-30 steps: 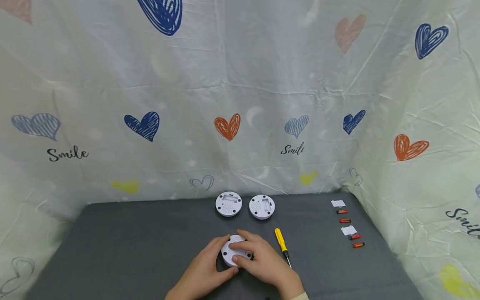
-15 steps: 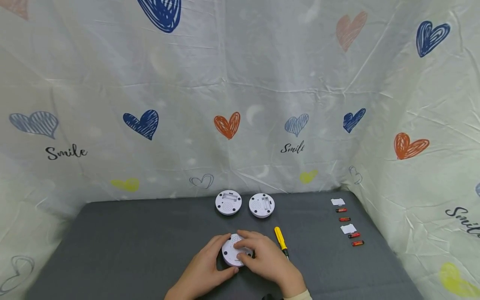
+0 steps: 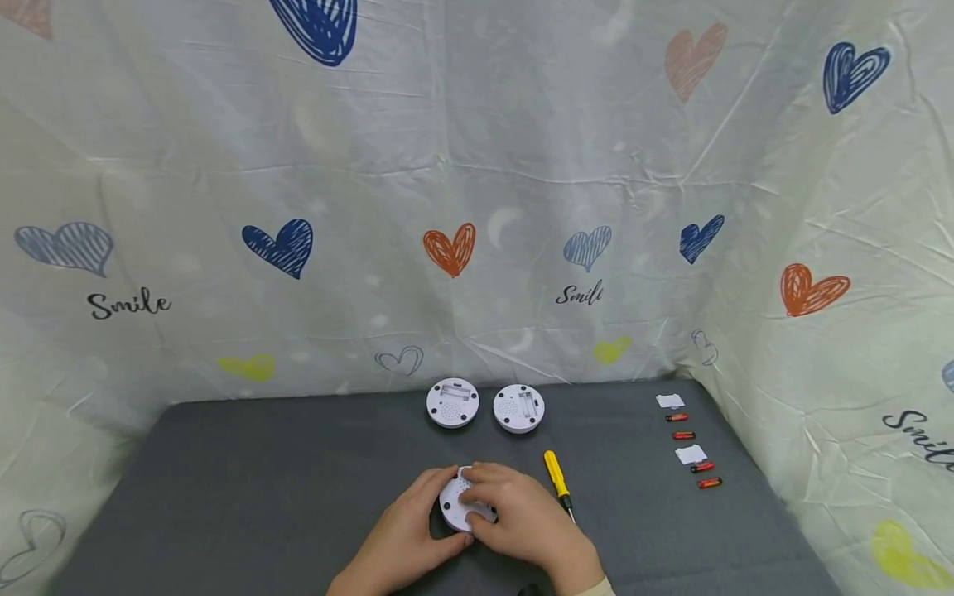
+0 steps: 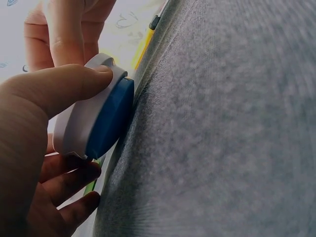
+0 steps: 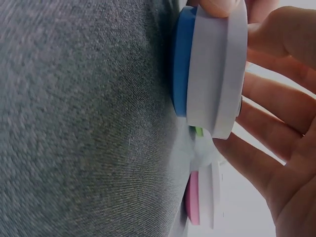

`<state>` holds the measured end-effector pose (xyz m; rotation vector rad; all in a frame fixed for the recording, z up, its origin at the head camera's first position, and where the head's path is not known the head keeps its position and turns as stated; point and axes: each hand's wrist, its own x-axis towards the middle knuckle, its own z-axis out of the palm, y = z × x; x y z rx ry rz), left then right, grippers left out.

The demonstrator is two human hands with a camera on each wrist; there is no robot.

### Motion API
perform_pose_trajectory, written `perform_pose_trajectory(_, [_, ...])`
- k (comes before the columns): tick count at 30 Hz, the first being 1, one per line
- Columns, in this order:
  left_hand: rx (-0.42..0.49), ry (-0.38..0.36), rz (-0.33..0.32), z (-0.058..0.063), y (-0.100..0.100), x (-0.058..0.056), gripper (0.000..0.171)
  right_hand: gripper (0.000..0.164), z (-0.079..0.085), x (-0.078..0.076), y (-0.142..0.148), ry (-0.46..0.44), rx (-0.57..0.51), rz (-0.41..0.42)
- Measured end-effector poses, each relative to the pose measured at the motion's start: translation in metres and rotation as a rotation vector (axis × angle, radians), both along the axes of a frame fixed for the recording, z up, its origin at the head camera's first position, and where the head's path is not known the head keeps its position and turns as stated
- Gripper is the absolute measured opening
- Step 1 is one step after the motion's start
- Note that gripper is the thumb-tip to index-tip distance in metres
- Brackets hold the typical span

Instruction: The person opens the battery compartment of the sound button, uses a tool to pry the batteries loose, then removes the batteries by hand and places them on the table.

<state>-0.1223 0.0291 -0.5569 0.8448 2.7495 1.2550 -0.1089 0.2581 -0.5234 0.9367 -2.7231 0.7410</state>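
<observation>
A round white-and-blue sound button [image 3: 452, 502] lies near the front of the grey table, its white back with black feet and speaker holes facing up. In the left wrist view, its blue part [image 4: 112, 118] is turned to the cloth. My left hand [image 3: 402, 534] grips its rim, thumb on the near side and fingers round the far side. My right hand [image 3: 522, 513] lies over the right part, thumb and forefinger on the back face, another finger at the far rim. These fingers hide much of the right half, so I cannot see its battery slot.
Two similar buttons [image 3: 451, 415] [image 3: 508, 411] stand behind with open battery slots. A yellow screwdriver [image 3: 555, 476] lies right of my right hand. Farther right are white battery covers [image 3: 690, 454] and several red batteries [image 3: 702, 467]. A dark object [image 3: 531, 589] shows at the bottom edge.
My right hand's thumb and forefinger slid slightly right across the back face, then came back toward the left and near side. The left hand and sound button stay nearly still.
</observation>
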Motion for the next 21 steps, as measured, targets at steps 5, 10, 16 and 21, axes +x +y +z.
perform_pose_trajectory(5, [-0.013,0.018,0.007,-0.0008,0.0008,0.0003,0.082,0.017,-0.0003,0.0005,-0.0024,0.054,-0.007,0.024])
perform_pose_trajectory(10, [-0.006,0.004,0.013,-0.0012,0.0013,0.0006,0.081,0.018,0.0014,0.0007,-0.0024,0.072,0.007,0.051])
perform_pose_trajectory(16, [-0.004,-0.009,0.007,0.0009,0.0013,0.0011,0.082,0.02,0.0042,0.0009,-0.0019,0.07,0.013,0.066])
perform_pose_trajectory(21, [0.004,-0.008,-0.001,0.0016,0.001,0.0018,0.083,0.018,0.0042,0.0016,-0.0036,0.085,0.033,0.06])
